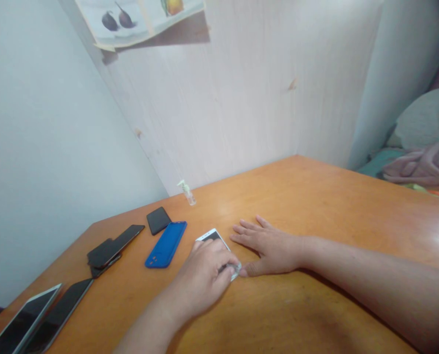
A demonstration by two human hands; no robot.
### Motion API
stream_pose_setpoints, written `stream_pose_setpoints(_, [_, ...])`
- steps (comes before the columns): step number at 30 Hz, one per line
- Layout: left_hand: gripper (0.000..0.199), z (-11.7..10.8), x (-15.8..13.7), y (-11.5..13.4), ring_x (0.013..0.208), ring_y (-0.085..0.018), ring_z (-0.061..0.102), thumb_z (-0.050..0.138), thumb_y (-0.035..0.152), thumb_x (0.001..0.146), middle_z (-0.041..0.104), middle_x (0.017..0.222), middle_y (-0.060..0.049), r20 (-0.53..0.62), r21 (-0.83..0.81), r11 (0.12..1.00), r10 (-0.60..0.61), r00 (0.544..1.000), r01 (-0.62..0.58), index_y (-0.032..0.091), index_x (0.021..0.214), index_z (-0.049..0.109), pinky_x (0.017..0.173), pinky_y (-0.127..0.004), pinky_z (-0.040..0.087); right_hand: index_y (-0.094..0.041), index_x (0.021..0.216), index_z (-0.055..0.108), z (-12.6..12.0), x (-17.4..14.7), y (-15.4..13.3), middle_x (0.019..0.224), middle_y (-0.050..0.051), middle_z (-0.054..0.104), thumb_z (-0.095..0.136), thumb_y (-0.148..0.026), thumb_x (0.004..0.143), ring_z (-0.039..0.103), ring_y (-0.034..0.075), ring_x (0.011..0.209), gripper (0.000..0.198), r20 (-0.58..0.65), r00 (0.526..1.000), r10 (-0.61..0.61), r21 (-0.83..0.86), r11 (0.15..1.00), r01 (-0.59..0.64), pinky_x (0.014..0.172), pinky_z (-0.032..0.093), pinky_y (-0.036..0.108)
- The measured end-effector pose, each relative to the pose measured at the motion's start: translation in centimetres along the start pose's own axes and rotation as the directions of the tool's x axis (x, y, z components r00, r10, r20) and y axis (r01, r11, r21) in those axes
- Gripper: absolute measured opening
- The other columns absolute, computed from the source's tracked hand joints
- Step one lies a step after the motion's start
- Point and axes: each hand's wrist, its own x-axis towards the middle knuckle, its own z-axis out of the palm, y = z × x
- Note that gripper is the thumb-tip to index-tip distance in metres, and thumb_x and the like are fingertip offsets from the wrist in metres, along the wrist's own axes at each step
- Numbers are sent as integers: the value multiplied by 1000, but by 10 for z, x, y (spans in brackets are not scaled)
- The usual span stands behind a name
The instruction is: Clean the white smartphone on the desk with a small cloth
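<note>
My left hand (pixel 208 270) is closed over a white smartphone (pixel 215 233) lying face up on the wooden table. Between its thumb and fingers a small crumpled whitish piece (pixel 237 268) shows, pressed against the phone's screen; whether it is tissue, cloth or film I cannot tell. The hand hides most of the screen. Just to the right, my right hand (pixel 269 246) lies palm down on the table with its fingers spread, holding nothing. Its thumb tip is close to the phone's lower corner.
A blue phone case (pixel 166 245) lies left of the phone, beside a dark phone (pixel 158 220). A small clear pump bottle (pixel 189 193) stands near the wall. More phones (pixel 120 245) lie along the table's left side, including a white-framed one (pixel 25 317). Bedding (pixel 424 162) is at far right.
</note>
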Motion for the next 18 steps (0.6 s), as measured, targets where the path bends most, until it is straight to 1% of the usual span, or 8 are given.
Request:
stream_pose_setpoints(5, [18, -15, -8, -16, 86, -17, 59, 56, 20, 86, 68, 91, 0, 70, -12, 996, -86, 994, 87, 27, 90, 72, 79, -30, 38, -19, 155, 29, -1, -1, 0, 162, 15, 19, 49, -79, 81, 10, 38, 150, 98, 7, 1000, 0, 8, 1000, 0, 118, -7, 61])
stream_pose_setpoints(7, [18, -16, -9, -19, 83, -16, 59, 56, 21, 85, 68, 90, 0, 89, -13, 994, -103, 991, 105, 27, 90, 73, 78, -29, 38, -18, 155, 30, -1, -1, 0, 162, 15, 19, 49, -80, 81, 10, 38, 149, 98, 6, 1000, -1, 7, 1000, 1, 118, -6, 61])
stream_pose_setpoints(12, [21, -10, -6, -8, 88, -18, 59, 54, 18, 85, 69, 93, -1, 48, -46, 998, -46, 998, 48, 27, 90, 72, 84, -31, 39, -19, 155, 30, -2, -1, -2, 162, 14, 19, 48, -82, 79, 10, 38, 149, 100, 10, 1000, 11, 5, 1000, -11, 118, -6, 60])
stream_pose_setpoints(14, [20, -12, -7, -8, 89, -18, 59, 55, 19, 85, 68, 91, -1, 77, -47, 998, -39, 996, 43, 27, 89, 72, 85, -32, 39, -19, 155, 30, -2, -1, -3, 162, 13, 19, 47, -83, 79, 10, 38, 150, 101, 15, 1000, 22, -2, 1000, -22, 118, -6, 60])
stream_pose_setpoints(18, [17, -23, -15, -18, 91, -18, 58, 57, 20, 82, 68, 90, 1, 170, -30, 997, -70, 983, 77, 28, 88, 72, 85, -31, 38, -20, 155, 29, -3, -2, -4, 162, 13, 20, 47, -83, 79, 9, 38, 150, 100, 14, 1000, 24, 2, 1000, -24, 118, -6, 60])
